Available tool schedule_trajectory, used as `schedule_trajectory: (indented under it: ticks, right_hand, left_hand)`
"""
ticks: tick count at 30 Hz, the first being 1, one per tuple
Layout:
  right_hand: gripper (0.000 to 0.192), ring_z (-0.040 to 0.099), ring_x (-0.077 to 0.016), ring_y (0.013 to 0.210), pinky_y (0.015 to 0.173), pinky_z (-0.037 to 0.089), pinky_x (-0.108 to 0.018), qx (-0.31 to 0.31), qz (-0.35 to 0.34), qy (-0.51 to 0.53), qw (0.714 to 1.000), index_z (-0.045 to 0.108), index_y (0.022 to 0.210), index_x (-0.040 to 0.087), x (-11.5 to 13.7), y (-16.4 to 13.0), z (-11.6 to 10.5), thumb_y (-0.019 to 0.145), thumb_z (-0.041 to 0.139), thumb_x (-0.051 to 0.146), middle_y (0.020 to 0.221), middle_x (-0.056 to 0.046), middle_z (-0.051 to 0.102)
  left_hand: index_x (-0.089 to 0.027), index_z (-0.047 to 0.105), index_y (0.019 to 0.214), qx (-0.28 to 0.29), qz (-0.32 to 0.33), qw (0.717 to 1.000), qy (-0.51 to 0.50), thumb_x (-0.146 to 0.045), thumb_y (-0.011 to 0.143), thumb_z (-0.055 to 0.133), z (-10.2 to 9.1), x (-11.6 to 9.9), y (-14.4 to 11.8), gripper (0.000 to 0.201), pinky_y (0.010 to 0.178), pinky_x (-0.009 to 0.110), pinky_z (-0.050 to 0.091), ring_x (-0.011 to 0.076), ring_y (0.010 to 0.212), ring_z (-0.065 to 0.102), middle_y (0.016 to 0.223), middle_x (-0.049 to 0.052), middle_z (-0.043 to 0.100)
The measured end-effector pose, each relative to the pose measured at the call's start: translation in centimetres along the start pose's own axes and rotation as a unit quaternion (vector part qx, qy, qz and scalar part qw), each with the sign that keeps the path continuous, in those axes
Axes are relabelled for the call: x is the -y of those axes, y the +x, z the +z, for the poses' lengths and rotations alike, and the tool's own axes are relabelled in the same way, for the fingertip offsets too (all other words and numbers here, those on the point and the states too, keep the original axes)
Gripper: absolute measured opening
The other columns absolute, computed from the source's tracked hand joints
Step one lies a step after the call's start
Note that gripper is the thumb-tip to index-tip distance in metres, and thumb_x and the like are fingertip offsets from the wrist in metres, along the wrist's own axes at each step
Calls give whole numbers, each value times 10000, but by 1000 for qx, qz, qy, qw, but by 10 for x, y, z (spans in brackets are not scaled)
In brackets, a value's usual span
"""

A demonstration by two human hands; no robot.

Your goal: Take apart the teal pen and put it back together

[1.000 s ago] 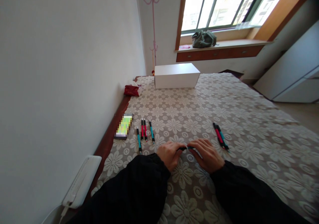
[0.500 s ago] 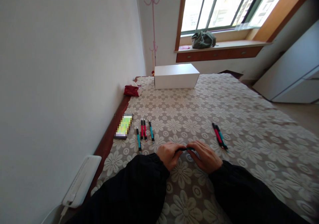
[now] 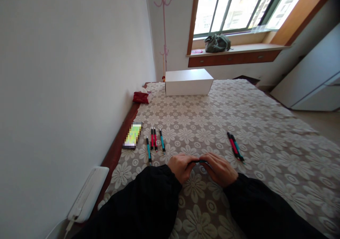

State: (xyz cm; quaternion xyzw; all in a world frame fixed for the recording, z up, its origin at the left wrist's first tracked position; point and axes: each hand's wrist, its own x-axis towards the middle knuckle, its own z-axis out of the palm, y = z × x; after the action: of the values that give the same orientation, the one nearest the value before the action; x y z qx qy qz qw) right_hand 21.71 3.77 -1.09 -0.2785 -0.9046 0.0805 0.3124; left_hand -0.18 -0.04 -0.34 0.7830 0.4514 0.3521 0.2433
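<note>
Pen: held level between my two hands, low over the cloth; only a short dark-and-teal stretch shows in the gap between the fingertips.
Left hand: fingers curled, pinching the pen's left end; knuckles up, sleeve just behind.
Right hand: fingers curled over the pen's right end, gripping it; most of the barrel is hidden under this hand.
Pen pair: one red, one teal, side by side and touching, just right of my right hand.
Pen row: four pens, teal, red, red, teal, lying roughly parallel, left of my left hand and near it.
Phone: flat at the cloth's left edge, just left of the row.
Box: white, far across the cloth, well apart from my hands.
Change from a second ago: I see my hands drawn closer together, so less of the pen shows between them; the grip on both ends is kept. Pair, row, phone and box lie as before.
</note>
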Motion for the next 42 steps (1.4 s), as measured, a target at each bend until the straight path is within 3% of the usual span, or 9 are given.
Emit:
schedule_trajectory:
  ticks: [6,11,18,28,37,42]
  right_hand:
    - [155,665,-189,759,694,515,-304,10,-16,-33,999,602,1039,218,0,1,-2,1037,450,190,885,-54,699]
    - [136,692,-202,833,741,530,-302,-18,-5,-29,999,584,1102,199,1,1,0,1046,467,241,916,-68,707]
    - [150,665,-187,712,670,501,-303,-8,-12,-42,999,603,1000,212,1,1,-2,1041,458,217,832,-47,698]
    - [111,697,-181,732,679,527,-281,-13,8,-17,1000,605,1007,222,5,2,-1,1017,494,231,821,-38,711]
    - [119,705,-181,725,674,542,-274,-13,29,-5,999,610,1011,214,5,1,-1,1022,509,276,821,-44,715]
    - [186,710,-182,746,680,538,-280,4,0,-16,1000,646,1005,215,4,1,-1,1034,464,242,858,-55,733]
  left_hand:
    - [-216,744,1151,-5,-7,1000,4,-276,983,563,2,1,0,254,838,319,591,189,872,719,1004,38,792]
    - [-213,753,1122,-15,-22,999,-21,-241,952,588,-1,-3,2,239,822,305,584,181,848,717,984,36,791]
    - [-208,759,1073,-26,-5,999,-35,-232,947,590,-1,-4,2,213,823,306,583,182,850,711,966,34,791]
    - [-223,757,1052,-15,-13,1000,-21,-180,913,594,0,-2,2,218,834,307,589,180,882,718,988,34,790]
    - [-231,768,1047,-19,-22,999,-15,-226,916,631,0,-2,2,190,826,309,586,175,835,712,959,25,792]
    - [-225,776,1034,-25,-24,999,-18,-310,915,674,-1,-4,1,178,802,303,582,179,816,707,937,24,793]
